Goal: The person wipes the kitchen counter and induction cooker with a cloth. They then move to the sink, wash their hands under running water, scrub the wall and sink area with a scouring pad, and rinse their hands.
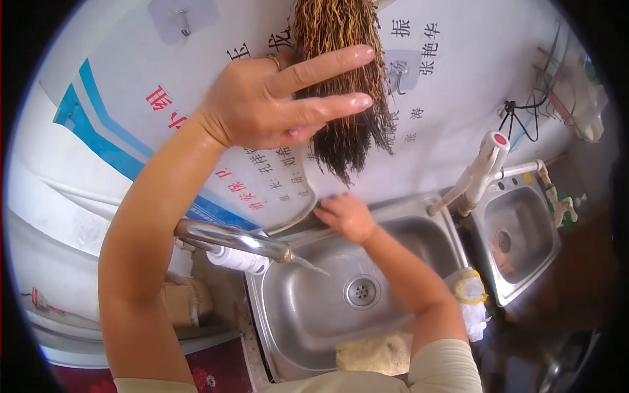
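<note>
The left hand (259, 101), two fingers spread, fronts the broom (347, 141); the right hand (348, 217) is below it, grip unclear. The broom looks light, springy, best gripped high.

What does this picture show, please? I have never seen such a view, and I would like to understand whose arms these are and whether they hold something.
There is no machine here. These are one person's bare arms, seen by a camera worn on the head, looking forward and down. The left hand is raised, two fingers stretched out, in front of a hanging straw broom; whether it touches the bristles, I cannot tell. The right hand is at the back edge of a stainless-steel sink. I see nothing held, but the right fingertips are unclear. A chrome faucet sends water into the sink. A pale yellow cloth lies at its near edge, and a second sink is on the right.
</note>
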A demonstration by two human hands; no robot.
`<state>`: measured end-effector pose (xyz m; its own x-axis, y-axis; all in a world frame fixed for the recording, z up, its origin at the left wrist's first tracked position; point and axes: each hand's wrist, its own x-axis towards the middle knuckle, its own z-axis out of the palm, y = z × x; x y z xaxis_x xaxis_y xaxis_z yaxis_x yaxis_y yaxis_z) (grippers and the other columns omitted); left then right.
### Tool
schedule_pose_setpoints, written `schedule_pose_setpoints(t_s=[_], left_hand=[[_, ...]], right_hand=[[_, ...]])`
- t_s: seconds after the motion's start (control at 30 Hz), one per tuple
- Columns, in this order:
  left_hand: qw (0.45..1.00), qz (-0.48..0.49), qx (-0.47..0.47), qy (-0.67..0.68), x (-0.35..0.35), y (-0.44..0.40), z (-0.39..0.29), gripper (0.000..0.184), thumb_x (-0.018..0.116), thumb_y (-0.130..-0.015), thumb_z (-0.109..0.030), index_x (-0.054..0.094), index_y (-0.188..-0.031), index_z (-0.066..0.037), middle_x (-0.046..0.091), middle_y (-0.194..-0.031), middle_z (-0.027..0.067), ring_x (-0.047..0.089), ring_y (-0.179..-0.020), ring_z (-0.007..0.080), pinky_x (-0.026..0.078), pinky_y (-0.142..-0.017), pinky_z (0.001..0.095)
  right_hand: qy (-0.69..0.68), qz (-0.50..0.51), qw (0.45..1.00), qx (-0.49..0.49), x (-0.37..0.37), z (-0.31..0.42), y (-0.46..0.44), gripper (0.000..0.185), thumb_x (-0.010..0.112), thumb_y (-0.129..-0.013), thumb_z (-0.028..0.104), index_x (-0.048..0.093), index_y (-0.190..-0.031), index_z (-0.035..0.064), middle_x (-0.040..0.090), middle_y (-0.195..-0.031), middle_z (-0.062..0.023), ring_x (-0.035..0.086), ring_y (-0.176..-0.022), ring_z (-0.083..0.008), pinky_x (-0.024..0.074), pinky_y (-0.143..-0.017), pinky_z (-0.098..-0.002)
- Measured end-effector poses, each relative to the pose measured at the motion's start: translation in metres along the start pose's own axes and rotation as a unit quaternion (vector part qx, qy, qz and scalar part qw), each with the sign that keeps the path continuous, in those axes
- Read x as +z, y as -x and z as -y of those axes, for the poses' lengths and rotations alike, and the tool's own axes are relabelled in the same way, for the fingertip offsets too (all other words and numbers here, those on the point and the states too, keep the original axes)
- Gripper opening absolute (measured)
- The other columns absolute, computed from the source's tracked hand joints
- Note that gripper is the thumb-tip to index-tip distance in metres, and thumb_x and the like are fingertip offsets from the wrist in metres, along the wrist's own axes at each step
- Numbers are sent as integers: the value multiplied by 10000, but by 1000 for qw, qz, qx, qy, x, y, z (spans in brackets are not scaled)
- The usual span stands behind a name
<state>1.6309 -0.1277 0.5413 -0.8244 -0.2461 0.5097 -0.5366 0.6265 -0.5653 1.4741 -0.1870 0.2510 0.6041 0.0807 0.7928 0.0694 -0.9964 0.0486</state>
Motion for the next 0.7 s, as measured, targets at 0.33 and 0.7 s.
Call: schedule_pose_setpoints(t_s=[0.33, 0.7], left_hand=[[1000, 1, -14, 9, -2, -1, -1, 590, 632, -557, -19, 656, -1096, -258, 507, -1314, 76, 617, -637, 159, 487, -488, 221], [995, 71, -64, 35, -11, 0, -5, 618, 675, -631, -9, 600, -1178, -289, 444, -1375, 32, 628, -685, 173, 540, -587, 262]], right_hand=[[40, -35, 994, 93, -18, -4, 26, 390, 601, -640, 69, 664, -1021, 129, 566, -1006, -50, 547, -802, -232, 459, -671, -352], [90, -213, 971, 65, -16, 12, -84, 442, 598, -619, 56, 673, -1051, 114, 572, -1000, -84, 550, -821, -263, 488, -674, -345]])
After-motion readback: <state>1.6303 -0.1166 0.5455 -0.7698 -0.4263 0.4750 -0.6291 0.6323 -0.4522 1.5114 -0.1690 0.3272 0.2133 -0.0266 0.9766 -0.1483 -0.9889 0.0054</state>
